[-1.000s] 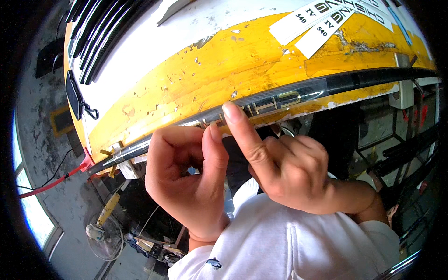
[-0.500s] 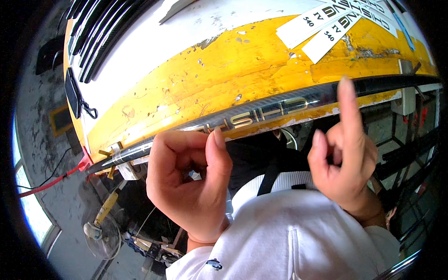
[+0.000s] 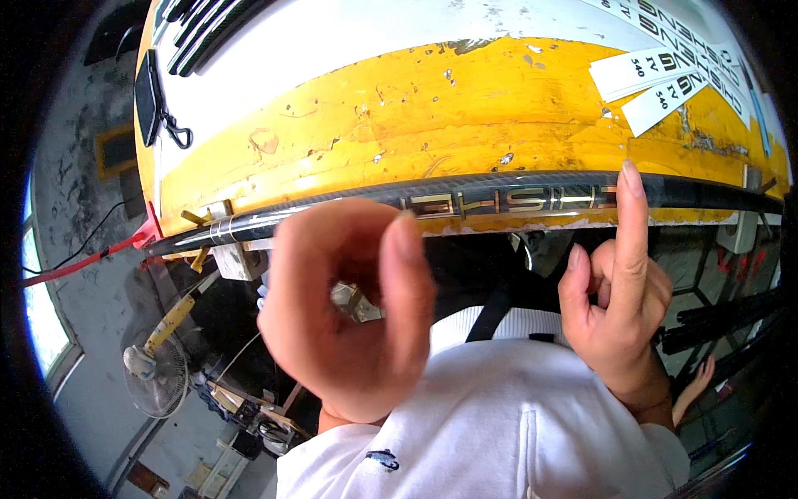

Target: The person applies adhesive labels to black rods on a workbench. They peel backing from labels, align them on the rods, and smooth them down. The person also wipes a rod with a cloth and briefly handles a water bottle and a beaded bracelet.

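A long black carbon-weave tube [image 3: 532, 181] lies along the near edge of the table, with gold lettering [image 3: 540, 201] running along its side. My left hand [image 3: 345, 308], somewhat blurred, is curled into a ring in front of the tube and covers the left end of the lettering. Its thumb and fingers come together in a pinch; what they hold, if anything, cannot be made out. Further right, my right hand [image 3: 619, 291] has its index finger stretched out, the tip over the tube by the lettering's right end. The other fingers are loosely bent with nothing in them.
Clamps [image 3: 229, 241] support the tube at both ends. On the worn yellow-and-white table [image 3: 349, 116] lie printed strips [image 3: 657, 96], several black tubes [image 3: 212, 37] and a black case with a loop [image 3: 148, 96]. Below left stands a fan [image 3: 158, 374]; another person's hand [image 3: 697, 387] shows at right.
The view has shifted, so the table sits differently. My left hand has come up closer to the camera, its ring wider. My right index finger remains stretched out at the tube.
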The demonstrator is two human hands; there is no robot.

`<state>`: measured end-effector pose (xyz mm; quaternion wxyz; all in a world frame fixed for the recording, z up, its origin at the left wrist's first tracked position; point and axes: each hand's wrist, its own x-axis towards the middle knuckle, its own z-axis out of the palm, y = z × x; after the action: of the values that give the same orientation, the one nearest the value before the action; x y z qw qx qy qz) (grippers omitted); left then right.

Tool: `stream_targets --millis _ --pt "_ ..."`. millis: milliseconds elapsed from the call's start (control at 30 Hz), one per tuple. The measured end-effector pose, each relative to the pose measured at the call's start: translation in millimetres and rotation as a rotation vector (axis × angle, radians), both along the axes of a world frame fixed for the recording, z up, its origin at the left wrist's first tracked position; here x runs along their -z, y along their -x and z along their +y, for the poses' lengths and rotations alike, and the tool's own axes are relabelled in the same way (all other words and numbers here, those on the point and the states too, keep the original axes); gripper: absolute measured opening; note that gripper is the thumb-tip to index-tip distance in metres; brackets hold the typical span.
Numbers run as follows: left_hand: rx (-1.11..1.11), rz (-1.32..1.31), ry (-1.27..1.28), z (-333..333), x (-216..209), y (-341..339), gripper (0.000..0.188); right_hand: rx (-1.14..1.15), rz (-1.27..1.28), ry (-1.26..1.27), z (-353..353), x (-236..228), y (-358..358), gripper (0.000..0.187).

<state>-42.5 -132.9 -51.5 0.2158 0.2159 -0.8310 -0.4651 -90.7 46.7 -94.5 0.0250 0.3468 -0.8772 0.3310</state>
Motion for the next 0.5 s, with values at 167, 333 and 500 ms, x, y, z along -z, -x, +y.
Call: stream_targets --millis 167,333,500 --pt "-0.021 -0.065 0.449 -24 2 -6 0.017 -0.036 0.02 -0.099 -8 0 -2 0.065" --pt "0.032 -0.113 0.499 -30 1 -9 0.016 -0.069 0.083 -0.254 -26 -3 -10 0.065" --pt "0.064 -0.113 0.514 -32 0 -8 0.015 -0.252 0.093 -0.16 -62 -8 -18 0.063"
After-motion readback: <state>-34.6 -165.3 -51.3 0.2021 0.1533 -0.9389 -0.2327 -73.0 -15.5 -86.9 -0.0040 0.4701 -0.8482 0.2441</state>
